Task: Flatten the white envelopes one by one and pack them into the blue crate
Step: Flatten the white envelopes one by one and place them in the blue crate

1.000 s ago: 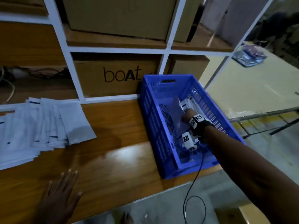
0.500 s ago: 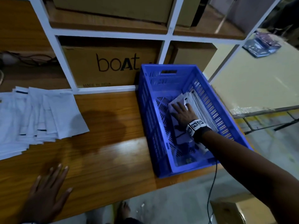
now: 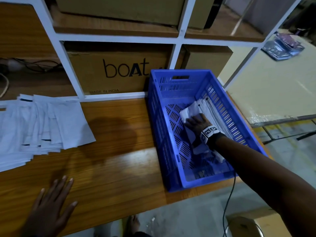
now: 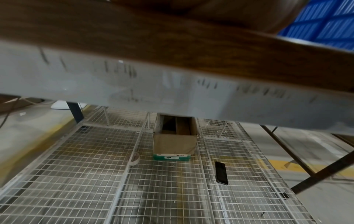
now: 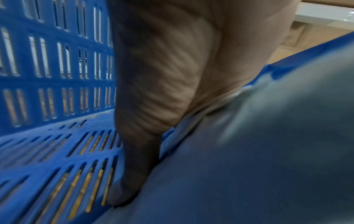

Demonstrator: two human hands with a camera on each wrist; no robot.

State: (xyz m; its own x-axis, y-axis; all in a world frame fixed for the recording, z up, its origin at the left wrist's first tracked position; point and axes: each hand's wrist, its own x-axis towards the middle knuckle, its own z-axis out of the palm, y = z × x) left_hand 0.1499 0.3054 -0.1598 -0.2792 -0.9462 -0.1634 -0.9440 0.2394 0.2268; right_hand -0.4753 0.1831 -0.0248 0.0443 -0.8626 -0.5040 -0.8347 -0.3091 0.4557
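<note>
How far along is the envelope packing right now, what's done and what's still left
Done: several envelopes already lean against the blue crate's right wall. In hand: the right hand presses another envelope against them. Left: a fanned pile of white envelopes waits on the table beyond the left hand, which rests flat.

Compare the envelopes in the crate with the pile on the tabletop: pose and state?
The envelopes in the blue crate stand leaning against its right wall, packed close; the pile of envelopes on the tabletop lies flat, fanned out and overlapping. The right hand presses the crate batch; the left hand rests flat on the table, apart from the pile, so no hand touches it. Both sets are white.
</note>
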